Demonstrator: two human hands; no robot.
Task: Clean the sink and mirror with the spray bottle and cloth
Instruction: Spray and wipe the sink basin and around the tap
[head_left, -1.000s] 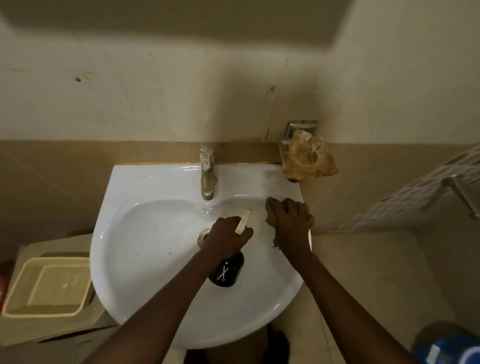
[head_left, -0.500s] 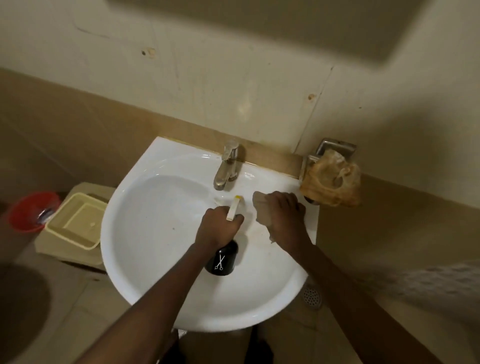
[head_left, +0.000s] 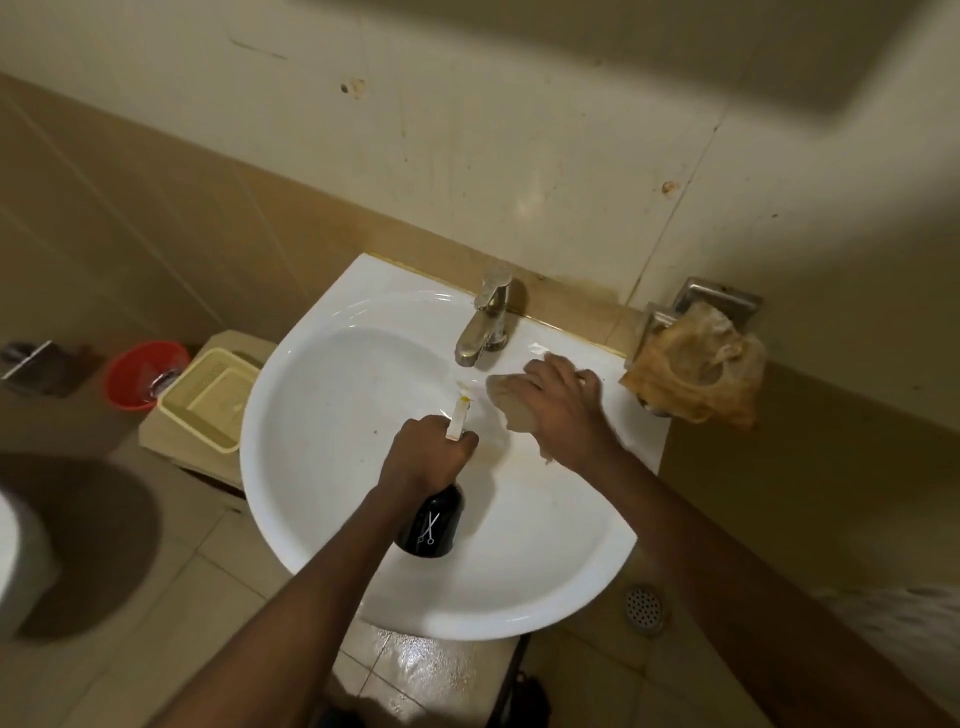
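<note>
A white sink is fixed to the tiled wall, with a metal faucet at its back. Over the bowl, my left hand grips a black spray bottle by its neck; its pale nozzle points toward the faucet. My right hand presses a beige cloth flat on the sink's back right rim, just right of the faucet. No mirror is in view.
A metal wall holder draped with a crumpled brownish bag hangs right of the sink. A cream basket on a box and a red bucket stand to the left. A floor drain lies below right.
My view has swung left and tilted. The right hand has spread flatter over the cloth and slid it along the rim near the faucet. The left hand keeps hold of the bottle.
</note>
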